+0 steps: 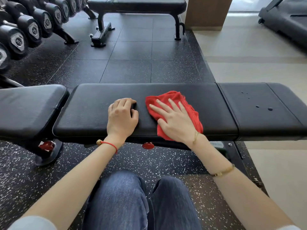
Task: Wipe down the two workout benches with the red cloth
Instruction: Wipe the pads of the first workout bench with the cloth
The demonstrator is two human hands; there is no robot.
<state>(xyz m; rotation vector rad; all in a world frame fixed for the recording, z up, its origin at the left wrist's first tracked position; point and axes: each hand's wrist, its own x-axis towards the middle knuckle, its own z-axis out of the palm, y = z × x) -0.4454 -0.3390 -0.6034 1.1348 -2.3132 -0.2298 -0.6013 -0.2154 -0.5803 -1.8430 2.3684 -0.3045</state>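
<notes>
A black padded workout bench (93, 107) runs across the view in front of me. On its middle pad lies the red cloth (179, 100), crumpled, with my right hand (174, 122) pressing flat on it, fingers spread and straight. To the left of the cloth, my left hand (122, 117) rests on the bare pad with its fingers curled under, holding nothing. Small water drops (264, 107) sit on the bench's right pad. A second black bench (149, 4) stands at the far side of the dark floor.
A rack of black dumbbells (25, 30) lines the far left. A wooden pillar (207, 12) stands behind the far bench and a treadmill (285, 19) sits at the far right. Speckled rubber flooring (132, 63) lies between the benches. My knees (141, 201) are below the near bench.
</notes>
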